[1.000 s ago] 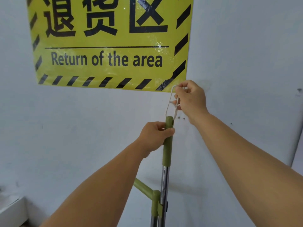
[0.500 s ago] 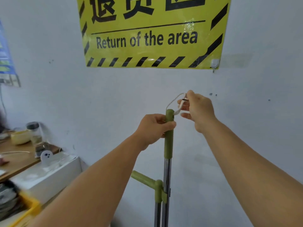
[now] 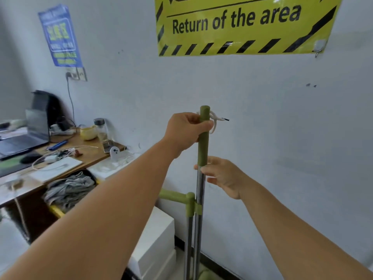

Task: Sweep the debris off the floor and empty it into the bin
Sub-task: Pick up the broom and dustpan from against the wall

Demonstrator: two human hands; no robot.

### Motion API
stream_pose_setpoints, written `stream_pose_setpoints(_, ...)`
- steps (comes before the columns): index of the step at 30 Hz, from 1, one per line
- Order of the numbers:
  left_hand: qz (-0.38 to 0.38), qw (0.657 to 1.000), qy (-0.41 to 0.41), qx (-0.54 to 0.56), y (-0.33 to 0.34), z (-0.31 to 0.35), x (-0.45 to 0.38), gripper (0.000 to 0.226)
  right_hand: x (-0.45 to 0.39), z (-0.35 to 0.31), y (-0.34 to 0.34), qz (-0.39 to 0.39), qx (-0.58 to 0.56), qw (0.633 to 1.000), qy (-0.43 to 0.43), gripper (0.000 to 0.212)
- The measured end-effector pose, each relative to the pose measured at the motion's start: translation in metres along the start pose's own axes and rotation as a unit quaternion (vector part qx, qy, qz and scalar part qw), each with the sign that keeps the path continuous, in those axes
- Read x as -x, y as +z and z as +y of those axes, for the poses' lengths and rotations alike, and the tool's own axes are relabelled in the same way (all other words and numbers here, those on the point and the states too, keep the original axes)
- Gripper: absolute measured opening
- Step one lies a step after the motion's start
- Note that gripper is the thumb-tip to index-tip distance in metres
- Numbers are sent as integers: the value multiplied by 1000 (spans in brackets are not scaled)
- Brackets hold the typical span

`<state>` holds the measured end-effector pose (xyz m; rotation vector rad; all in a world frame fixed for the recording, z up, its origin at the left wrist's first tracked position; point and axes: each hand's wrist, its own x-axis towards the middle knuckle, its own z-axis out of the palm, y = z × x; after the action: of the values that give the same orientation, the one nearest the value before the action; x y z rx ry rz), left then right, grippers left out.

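The left hand [image 3: 186, 130] is clenching the green grip of the upright broom handle [image 3: 203, 142]; just below, the right hand [image 3: 224, 176] is cupping the steel shaft loosely. Judged light, stiff; steel likely slippery, so hold the green grip.

A pale wall [image 3: 262, 118] fills most of the view, evenly lit. A yellow sign [image 3: 242, 27] with black hazard stripes hangs high on it, reading "Return of the area". Left of the sign is a blue poster [image 3: 60, 37], with a socket [image 3: 76, 74] just below the poster. Lower left of the sign stands a wooden bench [image 3: 88, 152] against the wall, carrying a laptop [image 3: 24, 136], a jar [image 3: 101, 130] and cables. White boxes [image 3: 155, 245] sit below the sign.
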<state>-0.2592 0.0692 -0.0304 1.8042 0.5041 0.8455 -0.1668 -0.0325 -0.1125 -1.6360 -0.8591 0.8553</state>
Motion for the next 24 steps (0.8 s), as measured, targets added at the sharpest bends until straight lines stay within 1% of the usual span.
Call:
stream_pose_setpoints(3, 16, 1000, -13, -12, -19, -2, 17, 16, 7, 6, 40, -7, 22, 999, -26, 10)
stream_pose_setpoints(6, 38, 998, -16, -40, -35, -6, 31, 18, 7, 9, 67, 0, 61, 996, -62, 18)
stream_pose_setpoints(8, 53, 996, -14, -65, -47, -12, 39, 16, 5, 10, 82, -16, 91, 993, -72, 23)
stream_pose_setpoints(10, 58, 996, -21, -67, -59, -18, 50, 18, 4, 12, 95, -32, 100, 992, -72, 25)
stream_pose_setpoints(13, 65, 989, -74, -108, -74, -35, 69, 34, 3, 16, 109, -44, 99, 991, -73, 26)
stream_pose_setpoints(15, 68, 979, -136, -134, -85, -53, 87, 33, 4, 17, 117, -50, 88, 993, -68, 24)
stream_pose_setpoints(16, 52, 969, -162, -179, -92, -65, 97, 32, 6, 17, 120, -56, 86, 992, -68, 24)
stream_pose_setpoints(17, 16, 950, -186, -249, -98, -77, 108, 33, 7, 15, 123, -65, 91, 991, -73, 26)
stream_pose_setpoints(19, -81, 891, -239, -377, -105, -99, 132, 31, 11, 12, 131, -95, 103, 986, -90, 32)
stream_pose_setpoints(21, -148, 844, -272, -437, -104, -116, 154, 23, 14, 7, 141, -124, 90, 983, -96, 30)
stream_pose_setpoints(22, -158, 830, -283, -453, -102, -121, 163, 18, 15, 6, 146, -137, 85, 982, -99, 29)
stream_pose_setpoints(24, -140, 825, -302, -457, -102, -126, 178, 17, 19, 6, 158, -163, 95, 976, -109, 31)
